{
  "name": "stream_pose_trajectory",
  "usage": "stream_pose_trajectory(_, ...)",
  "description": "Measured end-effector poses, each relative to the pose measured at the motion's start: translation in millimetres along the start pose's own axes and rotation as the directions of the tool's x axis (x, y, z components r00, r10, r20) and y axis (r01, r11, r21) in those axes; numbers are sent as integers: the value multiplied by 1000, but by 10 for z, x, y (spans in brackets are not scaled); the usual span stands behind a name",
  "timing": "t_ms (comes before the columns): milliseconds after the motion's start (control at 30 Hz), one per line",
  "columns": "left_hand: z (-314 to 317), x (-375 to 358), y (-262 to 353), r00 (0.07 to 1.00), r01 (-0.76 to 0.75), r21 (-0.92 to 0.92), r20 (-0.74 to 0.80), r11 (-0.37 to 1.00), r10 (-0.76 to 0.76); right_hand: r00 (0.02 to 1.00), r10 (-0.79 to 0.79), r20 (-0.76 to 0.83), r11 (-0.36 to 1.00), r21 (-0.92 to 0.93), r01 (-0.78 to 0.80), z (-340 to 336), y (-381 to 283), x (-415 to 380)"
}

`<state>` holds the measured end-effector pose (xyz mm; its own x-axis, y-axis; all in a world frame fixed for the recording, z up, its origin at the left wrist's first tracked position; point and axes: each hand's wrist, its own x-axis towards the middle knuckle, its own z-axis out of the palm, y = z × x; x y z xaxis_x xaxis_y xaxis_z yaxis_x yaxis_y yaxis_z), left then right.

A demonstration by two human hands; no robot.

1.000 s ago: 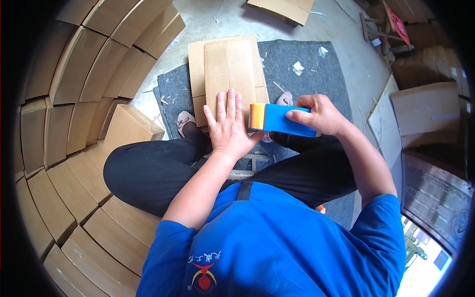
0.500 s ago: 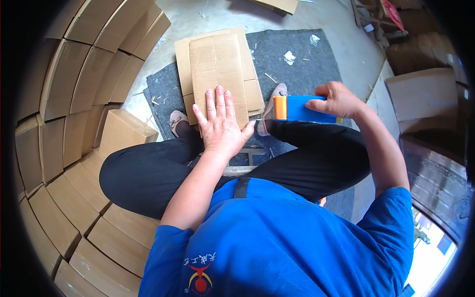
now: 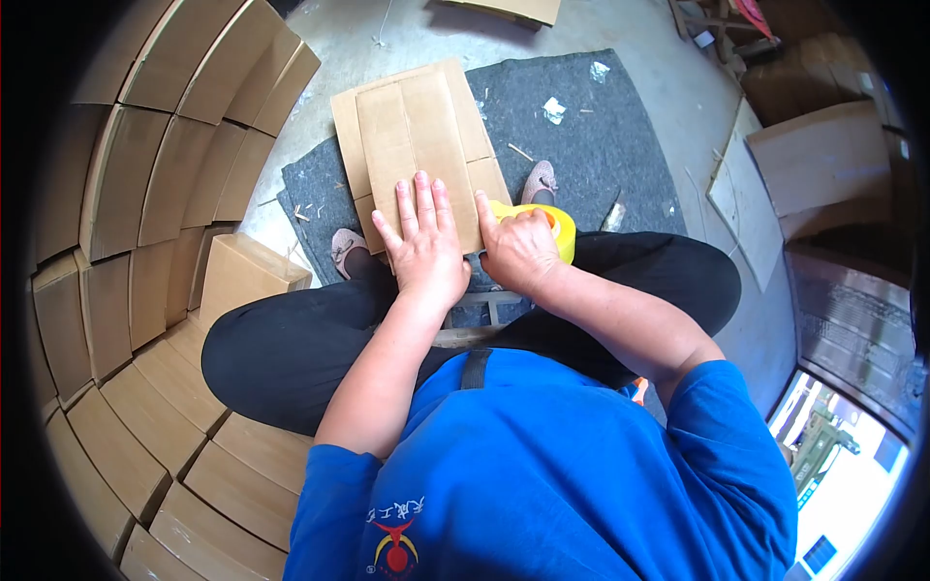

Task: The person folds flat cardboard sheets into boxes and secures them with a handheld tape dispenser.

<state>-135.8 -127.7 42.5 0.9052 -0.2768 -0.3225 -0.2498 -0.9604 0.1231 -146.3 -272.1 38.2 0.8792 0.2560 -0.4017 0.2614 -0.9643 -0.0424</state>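
A flattish cardboard box (image 3: 402, 111) lies between my feet, its top panel facing me. My left hand (image 3: 423, 242) rests flat on the near part of that panel with fingers spread. Close beside it, at the box's right near edge, my right hand (image 3: 523, 247) is wrapped around a tape dispenser (image 3: 564, 232). A yellow tape roll with an orange hub shows past the knuckles; the rest of the dispenser is hidden. The right index finger points forward along the box edge.
Stacked cardboard cartons (image 3: 145, 174) rise along the left side. A single carton (image 3: 242, 276) sits by my left knee. Beneath the box lies a dark grey mat (image 3: 581, 136) with scraps on it. Cardboard sheets (image 3: 823, 160) lean at the right.
My right hand has swung left from over my right knee to the box edge, bringing the tape dispenser and turning it. My left hand stays flat on the box.
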Motion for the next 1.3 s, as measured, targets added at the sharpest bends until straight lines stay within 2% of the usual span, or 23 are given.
stream_pose_trajectory(67,-34,-35,-19,1000,1,-7,21,1000,0,999,-1,39,1000,7,1,326,-14,23)
stream_pose_trajectory(200,-220,-30,-91,998,-40,-136,37,990,45,926,-91,367,971,-175,165,527,-34,51)
stream_pose_trajectory(233,-301,-20,-133,997,-72,-154,-21,986,69,898,-122,422,952,-206,226,517,-75,16)
stream_pose_trajectory(300,-508,184,-283,993,-119,-221,-20,968,118,892,-182,413,960,-119,252,429,-168,-50)
stream_pose_trajectory(333,-561,366,-364,990,-132,-266,-87,955,113,881,-198,430,969,-46,241,347,-230,-64)
stream_pose_trajectory(400,-616,830,-497,975,-124,-292,-216,948,61,916,-198,350,980,89,177,244,-350,-94)
stream_pose_trajectory(467,-441,1357,-667,852,-177,-171,-520,969,64,941,-212,266,970,171,170,254,-419,-95)
stream_pose_trajectory(533,-349,1641,-843,945,-9,-262,-319,965,-77,949,-173,263,968,224,114,107,-388,-77)
stream_pose_trajectory(567,-286,1723,-957,931,-29,-319,-354,947,-91,954,-130,269,958,282,51,25,-353,-76)
stream_pose_trajectory(633,-629,1521,-1008,933,79,-339,-306,937,-189,952,-47,302,956,290,-45,-197,-162,-90)
stream_pose_trajectory(667,-638,1456,-1069,868,96,-390,-417,916,-268,953,5,302,957,277,-93,-339,-32,-104)
stream_pose_trajectory(733,-592,1305,-1225,805,40,-497,-498,867,-322,967,50,252,957,265,-118,-578,273,-104)
stream_pose_trajectory(767,-569,1188,-1240,767,52,-538,-518,841,-379,971,66,228,970,211,-116,-676,405,-77)
stream_pose_trajectory(833,-481,990,-1220,726,107,-666,-455,739,-516,973,65,221,990,107,-90,-871,623,12)
stream_pose_trajectory(867,-365,929,-1223,712,106,-686,-453,720,-536,973,70,222,993,77,-89,-920,725,87)
stream_pose_trajectory(933,-147,803,-1142,700,144,-777,-357,612,-618,964,94,247,994,31,-105,-953,868,260)
stream_pose_trajectory(967,6,767,-1107,686,129,-790,-365,599,-629,962,106,250,994,10,-112,-914,918,326)
stream_pose_trajectory(1067,353,734,-1174,643,226,-846,-243,483,-726,972,78,223,997,-33,-72,-851,994,373)
stream_pose_trajectory(1100,365,719,-1207,633,226,-849,-246,479,-734,975,65,212,998,-40,-58,-816,1007,370)
stream_pose_trajectory(1167,380,702,-1286,689,211,-902,-136,376,-712,967,108,233,994,-58,-98,-806,1107,358)
stream_pose_trajectory(1200,185,631,-1199,698,276,-906,-40,321,-715,951,150,271,988,-63,-139,-949,1094,286)
stream_pose_trajectory(1267,261,612,-1169,574,268,-715,-420,646,-703,968,185,172,982,2,-188,-1229,1097,39)
stream_pose_trajectory(1300,58,494,-1084,599,190,-678,-493,710,-631,969,201,143,976,52,-211,-1385,1108,-99)
